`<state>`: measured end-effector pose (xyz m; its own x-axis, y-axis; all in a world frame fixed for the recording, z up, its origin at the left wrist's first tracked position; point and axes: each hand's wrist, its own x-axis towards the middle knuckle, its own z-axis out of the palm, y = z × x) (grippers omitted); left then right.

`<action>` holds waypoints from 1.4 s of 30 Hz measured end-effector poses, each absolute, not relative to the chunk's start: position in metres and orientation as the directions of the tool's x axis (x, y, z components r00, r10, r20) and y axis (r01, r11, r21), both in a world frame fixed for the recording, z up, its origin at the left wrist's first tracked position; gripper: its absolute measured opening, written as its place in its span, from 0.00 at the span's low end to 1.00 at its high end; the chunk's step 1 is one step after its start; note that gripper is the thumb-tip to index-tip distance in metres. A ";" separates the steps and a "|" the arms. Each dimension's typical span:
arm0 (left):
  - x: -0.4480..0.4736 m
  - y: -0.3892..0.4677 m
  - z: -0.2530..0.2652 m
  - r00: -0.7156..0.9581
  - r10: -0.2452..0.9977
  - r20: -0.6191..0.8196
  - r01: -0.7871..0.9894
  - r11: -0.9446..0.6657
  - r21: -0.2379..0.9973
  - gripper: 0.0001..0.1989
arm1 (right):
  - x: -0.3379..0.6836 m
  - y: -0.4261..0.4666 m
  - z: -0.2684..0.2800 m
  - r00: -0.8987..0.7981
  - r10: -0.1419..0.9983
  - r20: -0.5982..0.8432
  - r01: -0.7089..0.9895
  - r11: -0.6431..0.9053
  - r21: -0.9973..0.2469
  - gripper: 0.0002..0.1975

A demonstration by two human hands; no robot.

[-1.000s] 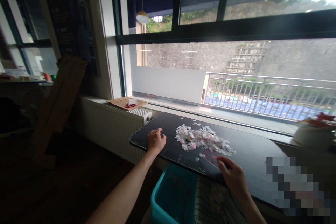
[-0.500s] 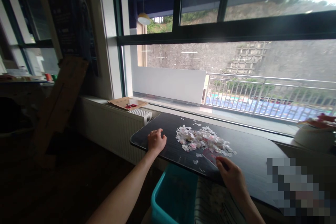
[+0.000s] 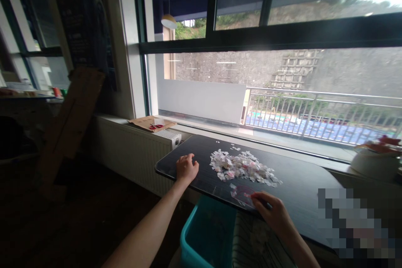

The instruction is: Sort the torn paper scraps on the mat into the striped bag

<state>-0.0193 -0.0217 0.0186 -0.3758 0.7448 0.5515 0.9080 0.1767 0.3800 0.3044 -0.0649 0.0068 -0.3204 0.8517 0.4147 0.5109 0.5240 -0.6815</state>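
My left hand (image 3: 187,168) rests on the dark table (image 3: 301,184) near its left end, fingers loosely bent and thumb apart, with nothing seen in it. To its right lies a heap of small torn white paper scraps (image 3: 241,166), some tinged pink. In my right hand (image 3: 271,207), closed at the table's front edge, is a thin clear plastic piece with pink curved marks (image 3: 242,192). It lies low over the tabletop in front of the heap, close to a few loose scraps. My fingers cover its right end.
Below the front edge stands a turquoise bin (image 3: 190,234). Red-handled scissors (image 3: 156,127) lie on brown paper (image 3: 140,122) on the sill. A white pot (image 3: 367,163) stands at the right, and cardboard (image 3: 73,113) leans at the left.
My right hand has moved slightly left and toward me with the clear plastic piece, which now lies flatter near the front edge. My left hand stays in place.
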 end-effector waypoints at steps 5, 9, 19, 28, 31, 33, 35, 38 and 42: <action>-0.019 -0.022 0.018 -0.377 0.742 0.555 0.907 0.175 0.383 0.14 | 0.304 -0.064 0.005 -0.253 0.867 0.430 0.526 0.496 -0.691 0.15; -0.020 -0.022 0.018 -0.373 0.743 0.556 0.908 0.169 0.383 0.14 | 0.304 -0.062 0.003 -0.309 0.851 0.424 0.520 0.525 -0.674 0.14; -0.020 -0.021 0.018 -0.369 0.742 0.559 0.910 0.166 0.380 0.14 | 0.304 -0.065 0.006 -0.314 0.858 0.407 0.504 0.514 -0.694 0.14; -0.019 -0.022 0.019 -0.379 0.742 0.552 0.907 0.178 0.383 0.14 | 0.302 -0.069 0.012 -0.403 0.835 0.375 0.447 0.537 -0.715 0.14; -0.018 -0.022 0.020 -0.380 0.744 0.550 0.906 0.180 0.383 0.14 | 0.303 -0.064 0.007 -0.298 0.874 0.384 0.493 0.485 -0.722 0.15; -0.018 -0.023 0.020 -0.381 0.744 0.549 0.906 0.181 0.383 0.14 | 0.303 -0.060 0.003 -0.196 0.894 0.403 0.542 0.441 -0.715 0.16; -0.018 -0.023 0.020 -0.381 0.745 0.548 0.905 0.181 0.384 0.14 | 0.303 -0.056 -0.001 -0.150 0.897 0.415 0.573 0.421 -0.703 0.17; -0.018 -0.023 0.020 -0.381 0.746 0.545 0.905 0.180 0.385 0.14 | 0.303 -0.056 -0.001 -0.199 0.887 0.418 0.574 0.451 -0.684 0.17; -0.018 -0.024 0.021 -0.379 0.749 0.543 0.905 0.178 0.387 0.13 | 0.304 -0.059 0.002 -0.197 0.883 0.426 0.556 0.458 -0.694 0.17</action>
<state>-0.0181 -0.0236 0.0206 -0.3794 0.7493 0.5427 0.9049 0.1782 0.3865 0.3040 -0.0590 0.0021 -0.1969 0.8831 0.4258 0.5558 0.4583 -0.6936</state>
